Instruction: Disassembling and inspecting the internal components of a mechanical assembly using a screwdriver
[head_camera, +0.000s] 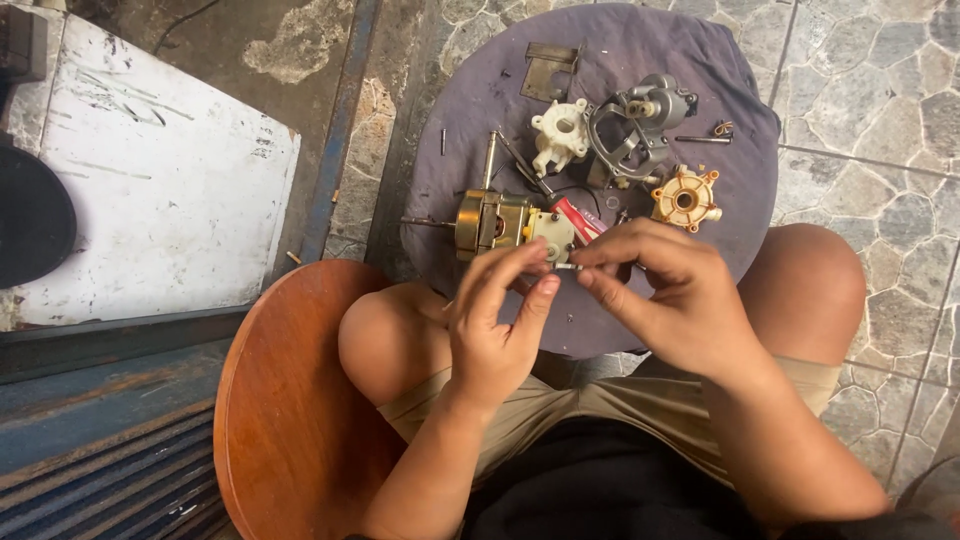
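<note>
My left hand (500, 320) and my right hand (665, 295) meet above my knees, fingertips pinched together on a small pale part (566, 266). Just beyond the fingers lies a brass-coloured electric motor (495, 220) with a cream gear housing (552, 232) and a shaft sticking out to the left. It rests on a round stool covered with a purple cloth (470, 110). A red tube (577, 218) lies right behind my right fingertips.
On the cloth sit a white plastic gear piece (561, 132), a grey metal bracket assembly (640, 125), an orange round cap (686, 198), a flat metal plate (550, 68) and loose screws. A brown wooden seat (290, 400) is at left, a white board (150, 180) beyond, stone floor at right.
</note>
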